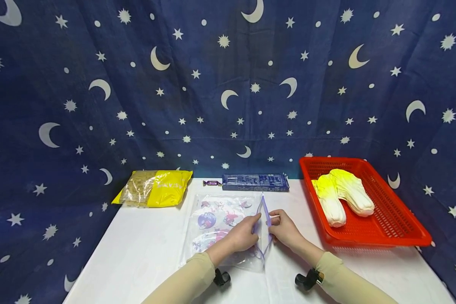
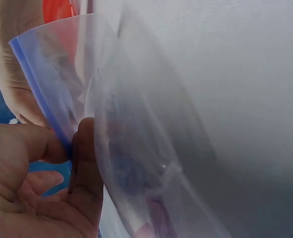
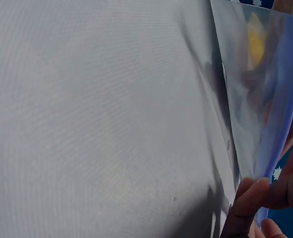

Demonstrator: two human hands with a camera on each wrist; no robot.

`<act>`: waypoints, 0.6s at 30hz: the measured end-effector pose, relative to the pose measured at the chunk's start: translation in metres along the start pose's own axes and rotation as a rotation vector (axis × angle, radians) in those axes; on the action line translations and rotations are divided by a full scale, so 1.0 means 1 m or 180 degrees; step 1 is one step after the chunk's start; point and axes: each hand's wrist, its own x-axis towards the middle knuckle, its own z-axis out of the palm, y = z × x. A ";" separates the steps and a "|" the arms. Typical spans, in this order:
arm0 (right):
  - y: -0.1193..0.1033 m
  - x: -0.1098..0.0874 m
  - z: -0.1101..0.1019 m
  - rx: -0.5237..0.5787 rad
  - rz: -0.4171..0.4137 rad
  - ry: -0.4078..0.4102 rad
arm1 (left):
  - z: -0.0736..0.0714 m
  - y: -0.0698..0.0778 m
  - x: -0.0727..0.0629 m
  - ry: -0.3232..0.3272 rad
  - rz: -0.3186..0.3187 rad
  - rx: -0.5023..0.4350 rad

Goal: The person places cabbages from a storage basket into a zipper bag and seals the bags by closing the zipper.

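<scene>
A clear zip bag (image 1: 213,228) printed with pink and purple pictures lies flat on the white table, its purple-edged mouth spread apart toward the right. My left hand (image 1: 245,233) pinches one edge of that mouth between thumb and fingers; the left wrist view shows the thumb and fingertip meeting on the purple strip (image 2: 39,94). On the opposite edge, my right hand (image 1: 285,230) pinches the other purple strip (image 3: 285,124), thumb against finger in the right wrist view. Through the clear film, nothing but the printed pictures shows in the bag.
A red basket (image 1: 403,211) at the right holds two white and yellow cabbages (image 1: 351,190). Along the back lie a yellow pasta bag (image 1: 171,188), a small purple wrapped candy (image 1: 212,183) and a flat dark blue packet (image 1: 255,182). A starry blue curtain (image 1: 213,84) hangs behind the table.
</scene>
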 end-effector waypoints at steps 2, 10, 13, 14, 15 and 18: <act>0.000 0.000 0.000 0.0004 0.0004 -0.0023 | -0.002 -0.001 -0.001 -0.0024 0.0014 -0.0035; 0.002 0.000 0.003 -0.0052 -0.0037 -0.0048 | -0.006 -0.001 -0.006 -0.0099 0.0073 -0.0029; 0.001 0.000 0.005 -0.0208 -0.0067 -0.0026 | -0.006 -0.002 -0.007 -0.0123 0.0072 0.0007; 0.001 0.000 0.005 -0.0245 -0.0077 -0.0015 | -0.006 -0.002 -0.008 -0.0126 0.0067 0.0029; 0.001 -0.001 0.006 -0.0268 -0.0092 -0.0019 | -0.006 -0.003 -0.008 -0.0126 0.0068 0.0045; -0.001 -0.001 0.007 -0.0267 -0.0103 -0.0016 | -0.007 -0.003 -0.010 -0.0088 0.0094 0.0065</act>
